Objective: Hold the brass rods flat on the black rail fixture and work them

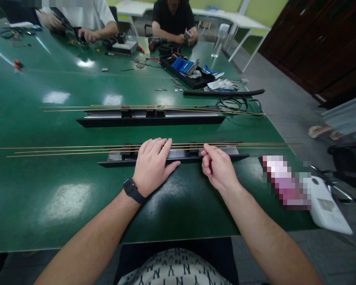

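Observation:
A long black-and-silver metal rail [178, 153] lies crosswise on the green table in front of me, with black blocks [193, 149] set in it. Several thin brass-coloured rods [62, 150] run along its top and stick out past both ends. My left hand [154, 160], a watch on its wrist, rests flat over the rail and rods with the fingers stretched out. Close to the rail's right part, my right hand [218, 164] is curled, thumb and forefinger pinched at the rods. What sits between those fingertips is too small to make out.
A second rail [151, 120] with rods lies farther back on the table [77, 221]. Behind it are a black strip [224, 93], cables [233, 103], gloves [222, 84] and a black tray [195, 82]. A white device [329, 206] lies at right. Two people work across the table.

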